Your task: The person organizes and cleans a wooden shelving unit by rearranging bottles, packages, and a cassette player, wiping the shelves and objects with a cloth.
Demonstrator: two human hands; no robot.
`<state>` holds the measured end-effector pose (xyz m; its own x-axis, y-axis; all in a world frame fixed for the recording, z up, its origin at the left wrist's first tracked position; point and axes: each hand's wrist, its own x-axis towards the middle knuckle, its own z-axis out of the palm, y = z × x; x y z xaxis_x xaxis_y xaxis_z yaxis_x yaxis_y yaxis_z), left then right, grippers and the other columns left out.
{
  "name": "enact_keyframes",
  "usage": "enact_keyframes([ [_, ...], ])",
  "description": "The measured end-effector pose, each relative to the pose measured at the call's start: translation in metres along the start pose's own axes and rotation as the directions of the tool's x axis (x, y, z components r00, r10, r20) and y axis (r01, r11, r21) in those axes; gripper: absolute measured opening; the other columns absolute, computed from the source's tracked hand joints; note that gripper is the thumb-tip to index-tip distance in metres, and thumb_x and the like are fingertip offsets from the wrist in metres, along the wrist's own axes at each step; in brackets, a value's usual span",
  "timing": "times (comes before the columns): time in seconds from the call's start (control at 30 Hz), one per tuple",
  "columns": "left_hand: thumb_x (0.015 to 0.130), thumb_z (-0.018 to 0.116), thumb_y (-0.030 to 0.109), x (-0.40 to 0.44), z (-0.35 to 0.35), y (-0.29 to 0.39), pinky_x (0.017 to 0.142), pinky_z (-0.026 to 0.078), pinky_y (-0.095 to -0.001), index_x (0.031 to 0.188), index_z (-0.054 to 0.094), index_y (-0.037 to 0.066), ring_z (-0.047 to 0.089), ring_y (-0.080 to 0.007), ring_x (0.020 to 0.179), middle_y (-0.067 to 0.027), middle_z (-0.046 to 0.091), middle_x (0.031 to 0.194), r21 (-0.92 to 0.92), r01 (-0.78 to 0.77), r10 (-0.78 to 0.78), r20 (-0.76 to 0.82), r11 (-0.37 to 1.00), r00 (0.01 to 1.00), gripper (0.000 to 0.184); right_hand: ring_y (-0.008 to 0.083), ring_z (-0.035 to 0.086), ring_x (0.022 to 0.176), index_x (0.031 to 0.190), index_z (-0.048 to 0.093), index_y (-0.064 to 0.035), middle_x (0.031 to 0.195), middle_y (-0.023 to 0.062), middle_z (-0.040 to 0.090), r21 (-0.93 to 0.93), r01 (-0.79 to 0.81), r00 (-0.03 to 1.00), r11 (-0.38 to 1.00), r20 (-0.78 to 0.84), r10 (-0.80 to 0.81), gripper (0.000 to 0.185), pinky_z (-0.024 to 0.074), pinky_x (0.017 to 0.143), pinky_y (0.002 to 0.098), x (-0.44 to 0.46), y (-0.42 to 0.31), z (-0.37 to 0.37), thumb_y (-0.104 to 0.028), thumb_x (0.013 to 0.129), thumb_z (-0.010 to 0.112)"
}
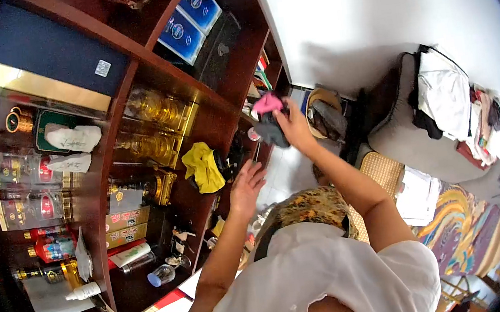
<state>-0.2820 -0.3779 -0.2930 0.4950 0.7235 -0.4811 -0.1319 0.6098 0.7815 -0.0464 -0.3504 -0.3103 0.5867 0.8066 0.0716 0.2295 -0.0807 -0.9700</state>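
My right hand [293,124], at the upper centre, is closed on a bunched cloth item with a pink part [269,103] and a dark grey part [271,132]. Lower and to the left, my left hand [248,187] has its fingers apart and holds nothing. Nearest to it is a yellow cloth [203,167] lying on the dark wooden shelf [204,123], a short gap away from the fingers.
Boxed bottles [27,206], gold items [158,108] and blue boxes [189,24] fill the shelving at left. On the right, a grey sofa [396,139] bears piled clothes [443,94]. A round basket [324,116] with dark cloth stands beyond my right hand.
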Motion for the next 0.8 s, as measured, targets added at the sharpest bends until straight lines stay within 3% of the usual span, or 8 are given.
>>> enact_keyframes([
  [0.1,0.099,0.041,0.040,0.005,0.002,0.001,0.103,0.037,-0.0403,0.145,0.030,0.007,0.049,-0.0267,0.121,-0.0134,0.046,0.138,-0.005,0.011,-0.012,-0.165,1.000,0.986,0.058,0.0444,0.061,0.085,0.120,0.043,-0.0047,0.089,0.0257,0.062,-0.019,0.070,0.995,0.997,-0.073,-0.071,0.044,0.0473,0.073,0.0489,0.075,-0.012,0.016,-0.033,0.090,0.059],
  [0.27,0.101,0.034,0.036,0.013,0.010,-0.020,0.103,0.037,-0.0399,0.146,0.027,0.004,0.050,-0.0293,0.120,-0.0171,0.044,0.138,-0.112,0.029,-0.065,-0.327,0.993,0.943,0.055,0.0466,0.054,0.106,0.129,0.045,-0.0106,0.132,0.0271,0.042,-0.156,0.353,0.933,0.923,-0.012,-0.359,0.053,0.0472,0.088,0.0464,0.154,-0.002,0.075,-0.027,0.083,0.066],
  [0.33,0.101,0.034,0.037,0.016,0.015,-0.028,0.102,0.038,-0.0409,0.144,0.029,0.004,0.050,-0.0294,0.119,-0.0174,0.047,0.136,-0.102,0.024,-0.057,-0.341,0.995,0.938,0.055,0.0448,0.030,0.132,0.140,0.040,-0.0192,0.149,0.0212,0.022,-0.389,0.385,0.918,0.837,0.257,-0.303,0.060,0.0368,0.101,0.0557,0.163,0.024,0.106,-0.034,0.087,0.062],
  [0.4,0.101,0.034,0.039,0.016,0.012,-0.039,0.102,0.038,-0.0413,0.144,0.030,0.004,0.050,-0.0292,0.119,-0.0175,0.048,0.135,-0.122,0.033,-0.072,-0.331,0.992,0.941,0.055,0.0400,0.017,0.140,0.142,0.040,-0.0235,0.155,0.0158,0.011,-0.543,0.431,0.844,0.720,0.524,-0.110,0.058,0.0251,0.108,0.0608,0.169,0.041,0.127,-0.041,0.089,0.057],
  [0.43,0.101,0.035,0.041,0.016,0.013,-0.044,0.102,0.037,-0.0424,0.143,0.031,0.005,0.051,-0.0288,0.118,-0.0171,0.049,0.133,-0.109,0.034,-0.072,-0.364,0.994,0.929,0.055,0.0392,0.014,0.142,0.144,0.039,-0.0230,0.157,0.0138,0.009,-0.619,0.508,0.785,0.599,0.618,-0.027,0.053,0.0165,0.110,0.0625,0.174,0.047,0.127,-0.039,0.094,0.047],
  [0.57,0.099,0.039,0.041,0.014,0.011,-0.046,0.104,0.034,-0.0405,0.141,0.038,0.008,0.051,-0.0272,0.119,-0.0138,0.049,0.134,-0.152,0.045,-0.108,-0.438,0.987,0.892,0.054,0.0373,0.020,0.141,0.141,0.044,-0.0164,0.154,0.0147,0.020,-0.751,0.589,0.802,0.299,0.590,-0.100,0.045,0.0141,0.110,0.0631,0.218,0.081,0.137,-0.022,0.097,0.034],
  [0.67,0.099,0.038,0.040,0.005,-0.007,-0.057,0.103,0.035,-0.0403,0.141,0.038,0.008,0.051,-0.0272,0.119,-0.0137,0.049,0.134,-0.149,0.028,-0.099,-0.491,0.988,0.866,0.053,0.0357,0.024,0.140,0.135,0.050,-0.0170,0.152,0.0112,0.029,-0.825,0.400,0.912,0.400,0.403,-0.079,0.042,0.0153,0.112,0.0603,0.276,0.092,0.123,-0.021,0.098,0.033],
  [0.8,0.100,0.034,0.046,-0.005,-0.005,-0.069,0.101,0.038,-0.0397,0.141,0.036,0.009,0.051,-0.0269,0.118,-0.0151,0.049,0.134,-0.172,0.041,-0.132,-0.563,0.984,0.816,0.055,0.0328,0.024,0.140,0.139,0.045,-0.0219,0.153,0.0075,0.026,-0.888,0.311,0.945,0.339,0.327,-0.008,0.043,0.0198,0.111,0.0582,0.351,0.103,0.104,-0.024,0.099,0.029],
])
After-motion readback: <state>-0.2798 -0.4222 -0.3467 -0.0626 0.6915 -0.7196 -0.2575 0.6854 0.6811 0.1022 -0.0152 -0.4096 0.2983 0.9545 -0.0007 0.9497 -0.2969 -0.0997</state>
